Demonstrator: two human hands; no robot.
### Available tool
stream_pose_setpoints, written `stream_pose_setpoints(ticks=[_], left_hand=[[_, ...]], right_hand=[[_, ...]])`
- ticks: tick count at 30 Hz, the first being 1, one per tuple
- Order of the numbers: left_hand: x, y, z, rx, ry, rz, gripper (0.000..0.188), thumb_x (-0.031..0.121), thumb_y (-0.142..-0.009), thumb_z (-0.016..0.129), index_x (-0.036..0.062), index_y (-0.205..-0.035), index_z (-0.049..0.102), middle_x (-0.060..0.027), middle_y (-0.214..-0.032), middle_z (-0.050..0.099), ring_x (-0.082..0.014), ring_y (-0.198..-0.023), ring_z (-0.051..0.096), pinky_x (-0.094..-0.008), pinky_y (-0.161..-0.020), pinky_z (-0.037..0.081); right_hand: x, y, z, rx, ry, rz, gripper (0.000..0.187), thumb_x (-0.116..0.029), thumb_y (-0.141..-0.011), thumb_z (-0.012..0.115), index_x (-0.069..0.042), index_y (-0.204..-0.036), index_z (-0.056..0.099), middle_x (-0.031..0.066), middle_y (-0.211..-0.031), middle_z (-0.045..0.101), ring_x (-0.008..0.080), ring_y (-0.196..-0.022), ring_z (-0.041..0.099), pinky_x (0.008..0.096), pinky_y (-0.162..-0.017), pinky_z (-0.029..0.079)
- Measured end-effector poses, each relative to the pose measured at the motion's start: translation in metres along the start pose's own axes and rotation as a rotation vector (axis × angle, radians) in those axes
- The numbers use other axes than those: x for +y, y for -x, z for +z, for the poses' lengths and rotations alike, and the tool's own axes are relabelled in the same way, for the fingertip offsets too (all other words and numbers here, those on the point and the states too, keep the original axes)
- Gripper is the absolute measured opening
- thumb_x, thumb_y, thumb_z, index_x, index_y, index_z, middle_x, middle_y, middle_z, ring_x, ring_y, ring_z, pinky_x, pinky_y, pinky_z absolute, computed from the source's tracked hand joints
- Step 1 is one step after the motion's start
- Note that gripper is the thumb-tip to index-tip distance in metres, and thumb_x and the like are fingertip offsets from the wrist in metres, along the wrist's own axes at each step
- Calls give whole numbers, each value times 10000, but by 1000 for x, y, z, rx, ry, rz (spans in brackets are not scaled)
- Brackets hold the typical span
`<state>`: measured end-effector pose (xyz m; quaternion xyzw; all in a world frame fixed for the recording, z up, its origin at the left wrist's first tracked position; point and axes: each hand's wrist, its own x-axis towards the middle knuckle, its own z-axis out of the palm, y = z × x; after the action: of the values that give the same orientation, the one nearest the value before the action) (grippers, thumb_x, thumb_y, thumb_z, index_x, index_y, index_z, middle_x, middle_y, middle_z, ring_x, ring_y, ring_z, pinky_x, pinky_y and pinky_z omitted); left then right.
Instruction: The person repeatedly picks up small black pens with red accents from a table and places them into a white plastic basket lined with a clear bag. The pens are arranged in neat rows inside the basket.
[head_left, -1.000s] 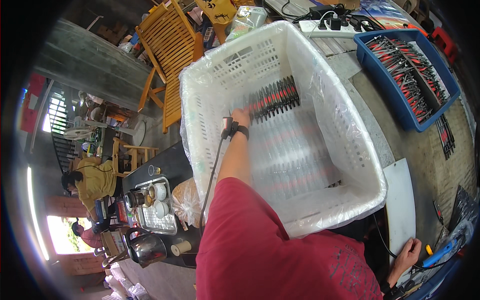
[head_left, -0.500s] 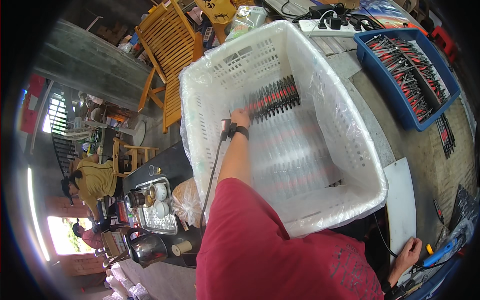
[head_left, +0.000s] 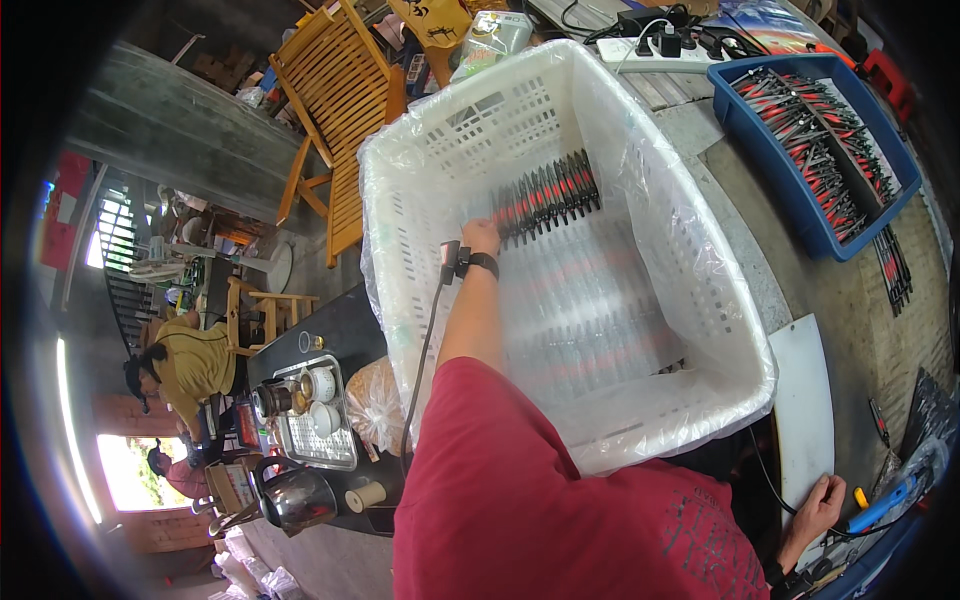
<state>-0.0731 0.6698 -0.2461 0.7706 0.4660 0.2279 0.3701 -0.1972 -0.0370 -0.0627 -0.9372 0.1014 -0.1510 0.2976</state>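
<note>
Inside a large white crate [head_left: 735, 345] lined with clear plastic, a row of slim black-and-red pen-like pieces [head_left: 545, 203] lies side by side. My left hand [head_left: 482, 238] reaches into the crate with its fingers drawn together at the left end of that row. What its fingertips hold, if anything, is hidden. More such pieces show blurred beneath a cloudy clear sheet [head_left: 590, 300] nearer to me. At the lower right, my right hand [head_left: 820, 508] rests by the edge of a white board [head_left: 803, 400], its fingers loosely bent, with nothing visible in them.
A blue divided bin [head_left: 735, 125] full of the same pieces stands at the far right, with several loose ones [head_left: 893, 272] beside it. A blue-handled tool [head_left: 882, 503] lies beyond my right hand. Left of the crate are a kettle [head_left: 300, 497] and a metal tray [head_left: 345, 445] of cups.
My left hand remains at the row's left end with hardly any shift. The thin piece that stuck out by its fingertips is harder to see now. My right hand stays in place.
</note>
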Motion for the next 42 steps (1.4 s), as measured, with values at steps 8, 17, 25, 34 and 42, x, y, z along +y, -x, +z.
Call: stream_pose_setpoints(ticks=[8, 17, 25, 34, 42], left_hand=[[3, 1, -1, 19, -42, 14, 78, 63, -749, 657, -9, -778, 650, -99, -670, 620, -173, -612, 577, -313, -560, 449], [42, 28, -16, 61, -157, -35, 189, 170, -738, 681, -5, -802, 650, -147, -712, 645, -254, -673, 635, -352, -621, 479], [54, 31, -23, -4, -252, -64, 231, 229, -736, 680, 20, -834, 672, -150, -746, 660, -275, -713, 648, -364, -645, 486], [41, 20, -22, -35, -291, 10, 228, 251, -727, 675, 30, -783, 681, -151, -734, 658, -278, -710, 648, -370, -640, 483], [68, 34, -32, 19, -296, 88, 297, 250, -766, 527, -14, -783, 662, -214, -719, 631, -352, -704, 626, -405, -649, 470]], right_hand=[[0, 0, -1, -15, 26, -5, 137, -82, -879, 529, 45, -846, 490, 102, -742, 479, 190, -680, 439, 292, -641, 404], [-2, 0, 1, 12, -18, -27, 137, -74, -882, 526, 51, -844, 486, 93, -740, 470, 182, -677, 430, 280, -634, 398], [2, 0, 0, 1, -15, -34, 142, -77, -885, 525, 49, -838, 479, 93, -735, 457, 183, -667, 418, 282, -623, 393], [-3, -1, 0, 16, 41, -35, 150, -88, -883, 532, 43, -833, 479, 92, -729, 462, 184, -661, 421, 292, -621, 394], [-3, -1, 0, 18, -28, -37, 137, -84, -875, 528, 42, -841, 489, 108, -738, 477, 190, -671, 442, 299, -641, 403]])
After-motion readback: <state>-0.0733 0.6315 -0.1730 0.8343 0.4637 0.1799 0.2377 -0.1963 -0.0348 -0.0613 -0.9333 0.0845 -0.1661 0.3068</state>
